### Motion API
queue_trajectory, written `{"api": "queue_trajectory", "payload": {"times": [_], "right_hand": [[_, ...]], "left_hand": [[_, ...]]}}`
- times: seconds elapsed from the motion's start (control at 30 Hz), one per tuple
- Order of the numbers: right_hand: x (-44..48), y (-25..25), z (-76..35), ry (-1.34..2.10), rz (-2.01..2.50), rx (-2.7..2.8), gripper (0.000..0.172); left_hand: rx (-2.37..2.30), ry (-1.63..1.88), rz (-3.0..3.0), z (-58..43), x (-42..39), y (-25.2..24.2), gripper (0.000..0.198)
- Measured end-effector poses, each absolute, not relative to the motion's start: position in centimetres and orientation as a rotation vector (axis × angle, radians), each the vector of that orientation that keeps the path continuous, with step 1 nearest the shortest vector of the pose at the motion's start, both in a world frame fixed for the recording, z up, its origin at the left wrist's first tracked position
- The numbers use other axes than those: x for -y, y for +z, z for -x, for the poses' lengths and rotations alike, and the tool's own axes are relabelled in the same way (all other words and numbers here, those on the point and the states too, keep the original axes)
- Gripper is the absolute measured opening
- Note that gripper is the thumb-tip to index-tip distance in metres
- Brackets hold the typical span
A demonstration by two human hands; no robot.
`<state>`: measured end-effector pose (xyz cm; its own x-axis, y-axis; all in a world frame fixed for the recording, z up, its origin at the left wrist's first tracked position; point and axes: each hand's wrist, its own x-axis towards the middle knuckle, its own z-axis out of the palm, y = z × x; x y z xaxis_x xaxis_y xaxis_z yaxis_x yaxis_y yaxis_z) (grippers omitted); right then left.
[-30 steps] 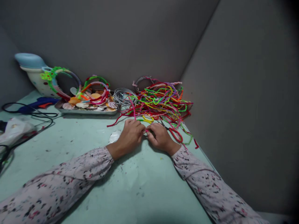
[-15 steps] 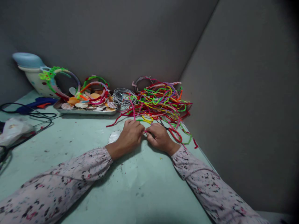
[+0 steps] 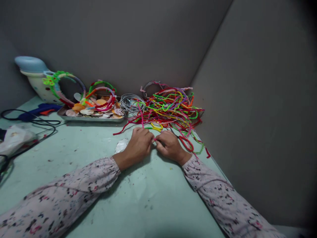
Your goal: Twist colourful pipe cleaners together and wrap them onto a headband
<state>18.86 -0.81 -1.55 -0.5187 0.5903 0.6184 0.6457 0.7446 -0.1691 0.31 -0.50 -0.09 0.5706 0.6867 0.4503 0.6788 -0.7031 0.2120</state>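
The left hand (image 3: 140,142) and right hand (image 3: 170,147) pinch a pink pipe cleaner (image 3: 155,139) between them, apparently twisting it; the next move likely needs a firm grip.

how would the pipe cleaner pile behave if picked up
The pile likely lifts as a tangle, since its strands cross and loop. They probably bend yet hold shape, judging by the kinks. It looks light for its bulk, being thin, fuzzy lengths.

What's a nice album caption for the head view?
Fingers pinching something pink, near red-handled scissors and a tangle of colourful fuzzy strands.
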Motion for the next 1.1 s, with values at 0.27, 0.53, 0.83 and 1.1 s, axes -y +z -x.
{"api": "queue_trajectory", "payload": {"times": [0.27, 0.53, 0.83, 1.1], "right_hand": [[0.88, -1.25, -18.72, -0.123, 0.938, 2.268, 0.012], [0.98, -1.39, -18.73, -0.132, 0.977, 2.265, 0.010], [0.99, -1.14, -18.70, -0.123, 0.965, 2.262, 0.013], [0.98, -1.04, -18.55, -0.121, 0.938, 2.261, 0.014]], "left_hand": [[-1.199, 0.800, -2.773, -0.29, 0.53, -0.14, 0.016], [-1.205, 0.821, -2.777, -0.34, 0.43, -0.13, 0.014], [-1.221, 0.859, -2.744, -0.36, 0.58, 0.01, 0.014], [-1.213, 0.810, -2.808, -0.33, 0.47, -0.09, 0.015]]}}
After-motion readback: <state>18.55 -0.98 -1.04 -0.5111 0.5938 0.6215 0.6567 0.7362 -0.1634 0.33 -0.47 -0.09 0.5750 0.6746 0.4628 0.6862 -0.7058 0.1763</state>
